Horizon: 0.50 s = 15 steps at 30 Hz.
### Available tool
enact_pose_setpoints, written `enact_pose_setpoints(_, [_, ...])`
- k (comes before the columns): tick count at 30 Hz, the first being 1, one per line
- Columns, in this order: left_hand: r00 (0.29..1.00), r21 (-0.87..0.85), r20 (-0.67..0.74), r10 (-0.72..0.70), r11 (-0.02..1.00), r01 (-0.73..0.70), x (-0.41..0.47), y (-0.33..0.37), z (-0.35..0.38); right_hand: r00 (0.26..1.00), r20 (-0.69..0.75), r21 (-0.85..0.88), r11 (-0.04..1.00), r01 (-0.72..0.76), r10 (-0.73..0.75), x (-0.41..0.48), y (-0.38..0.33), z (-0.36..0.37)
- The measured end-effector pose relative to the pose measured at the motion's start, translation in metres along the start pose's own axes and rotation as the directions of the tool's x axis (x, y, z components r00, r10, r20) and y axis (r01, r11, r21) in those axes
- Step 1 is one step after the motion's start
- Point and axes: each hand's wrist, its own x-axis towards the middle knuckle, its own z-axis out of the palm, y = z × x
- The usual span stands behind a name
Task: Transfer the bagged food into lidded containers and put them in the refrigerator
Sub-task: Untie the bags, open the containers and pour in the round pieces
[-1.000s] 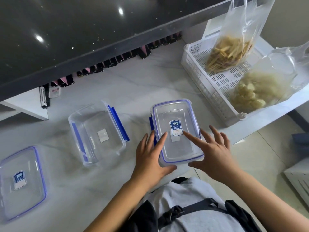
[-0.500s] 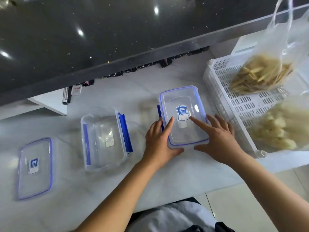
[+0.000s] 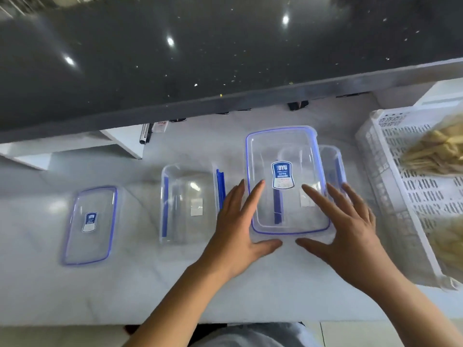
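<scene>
A clear lid (image 3: 285,146) with a blue seal and a blue label is raised and shifted left over its clear container (image 3: 333,161), whose blue clips show through it. My left hand (image 3: 238,221) holds the lid's left near corner, fingers on top and thumb at the near edge. My right hand (image 3: 348,229) holds the right near corner the same way. A second, open container (image 3: 188,191) stands to the left, and its loose lid (image 3: 90,226) lies flat farther left. A bag of pale yellow strips (image 3: 436,151) and another bag of pale food (image 3: 451,241) lie in the white basket (image 3: 390,196).
Everything sits on a white marble counter (image 3: 150,284), its near edge just in front of my body. A dark glossy ledge (image 3: 225,58) overhangs the back. A small white shelf (image 3: 120,144) with a pen stands at back left.
The lid has come up off its container and moved slightly left in both hands. The view has shifted, so the basket now sits at the right edge.
</scene>
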Motion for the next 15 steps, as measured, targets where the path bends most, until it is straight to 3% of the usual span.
enact_pose_setpoints(10, [0.972, -0.02, -0.159, -0.175, 0.985, 0.174, -0.138, -0.143, -0.153, 0.922, 0.205, 0.038, 0.944, 0.328, -0.328, 0.005, -0.192, 0.113])
enact_pose_setpoints(15, [0.958, 0.071, -0.167, -0.231, 0.967, 0.246, -0.182, -0.244, -0.208, 0.821, 0.462, 0.033, 0.931, 0.364, -0.337, 0.014, -0.282, 0.191])
